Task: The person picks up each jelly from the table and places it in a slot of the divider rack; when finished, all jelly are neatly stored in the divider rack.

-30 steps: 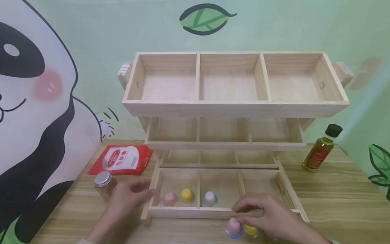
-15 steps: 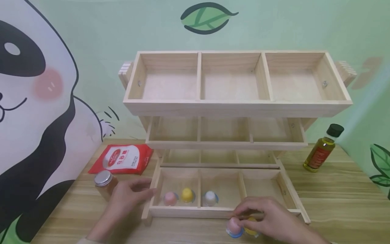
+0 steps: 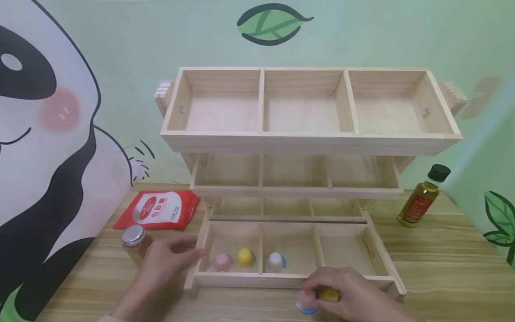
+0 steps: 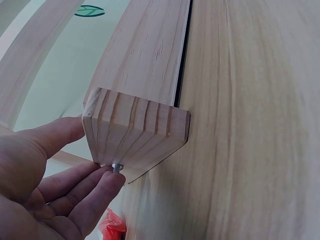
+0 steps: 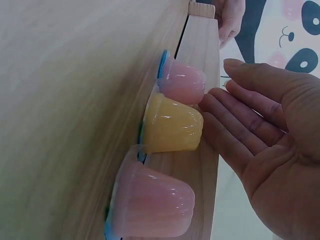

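Note:
My left hand [image 3: 166,259] touches the left end of the wooden box's bottom tray [image 3: 249,281]. In the left wrist view its fingertips meet a wooden end block [image 4: 137,120] beside a small bolt [image 4: 117,167]. My right hand [image 3: 342,295] is at the tray's front edge, its fingers by a pink jelly cup [image 3: 306,300] and a yellow jelly cup [image 3: 329,294]. In the right wrist view the fingers are spread and fairly straight beside the cups, with a nearer pink jelly cup [image 5: 155,200] in the same row. Whether a fingertip touches a cup I cannot tell.
The tray holds a pink cup [image 3: 222,262], a yellow cup [image 3: 245,257] and a white cup [image 3: 276,261]. Wooden tiers [image 3: 310,144] rise behind. Left are a red packet [image 3: 161,210] and a lidded jar [image 3: 136,241]; right, an oil bottle [image 3: 422,199].
My right hand has shifted slightly down and left, lower around the pink and yellow cups in front of the tray. The left hand stays at the tray's left end.

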Demonstrator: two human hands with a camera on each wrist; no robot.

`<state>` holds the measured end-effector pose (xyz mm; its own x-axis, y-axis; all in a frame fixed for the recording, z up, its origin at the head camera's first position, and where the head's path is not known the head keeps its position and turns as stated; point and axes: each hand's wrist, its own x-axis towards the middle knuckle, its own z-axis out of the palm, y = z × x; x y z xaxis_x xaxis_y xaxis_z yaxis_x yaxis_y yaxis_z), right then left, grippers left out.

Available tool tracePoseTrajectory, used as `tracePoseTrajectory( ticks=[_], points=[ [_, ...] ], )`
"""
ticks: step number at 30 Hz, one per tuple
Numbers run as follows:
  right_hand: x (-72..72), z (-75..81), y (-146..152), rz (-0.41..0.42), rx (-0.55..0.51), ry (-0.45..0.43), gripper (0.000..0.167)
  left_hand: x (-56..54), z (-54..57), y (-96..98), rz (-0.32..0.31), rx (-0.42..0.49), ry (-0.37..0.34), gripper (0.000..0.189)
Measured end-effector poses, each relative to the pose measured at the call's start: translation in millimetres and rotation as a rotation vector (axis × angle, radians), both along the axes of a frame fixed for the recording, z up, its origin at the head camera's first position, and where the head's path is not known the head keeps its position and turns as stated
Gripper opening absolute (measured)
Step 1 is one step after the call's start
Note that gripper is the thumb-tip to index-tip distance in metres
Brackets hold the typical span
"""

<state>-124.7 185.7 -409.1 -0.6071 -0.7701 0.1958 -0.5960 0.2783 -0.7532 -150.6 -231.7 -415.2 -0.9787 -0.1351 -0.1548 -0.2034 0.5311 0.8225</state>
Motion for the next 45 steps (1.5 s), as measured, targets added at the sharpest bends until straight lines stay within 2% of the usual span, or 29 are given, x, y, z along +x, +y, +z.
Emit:
tracePoseTrajectory(
  ticks=[14,19,27,36,41,45],
  points=[
    [2.9,-2.0,-3.7,0.06,0.003,0.005,0.022,-1.7,-1.1,-2.0,-0.004,0.011,0.0,0.059],
    [5.3,-5.6,-6.5,0.091,0.016,-0.013,0.016,-2.6,-0.9,-2.3,-0.007,0.016,-0.009,0.062],
    [7.7,-8.6,-10.4,0.069,0.079,0.062,0.01,-2.0,1.3,-1.6,-0.012,0.009,-0.007,0.063],
    [8.0,-5.6,-11.6,0.065,0.107,0.02,0.016,-2.5,-1.0,-2.5,-0.011,0.004,-0.004,0.062],
    [8.3,-4.0,-11.9,0.074,0.086,-0.011,0.016,-2.9,-2.0,-2.7,-0.009,0.007,-0.006,0.062],
    [8.2,-4.3,-11.8,0.104,0.036,0.024,0.016,-3.1,-2.3,-2.4,-0.008,0.004,-0.017,0.063]
  ],
)
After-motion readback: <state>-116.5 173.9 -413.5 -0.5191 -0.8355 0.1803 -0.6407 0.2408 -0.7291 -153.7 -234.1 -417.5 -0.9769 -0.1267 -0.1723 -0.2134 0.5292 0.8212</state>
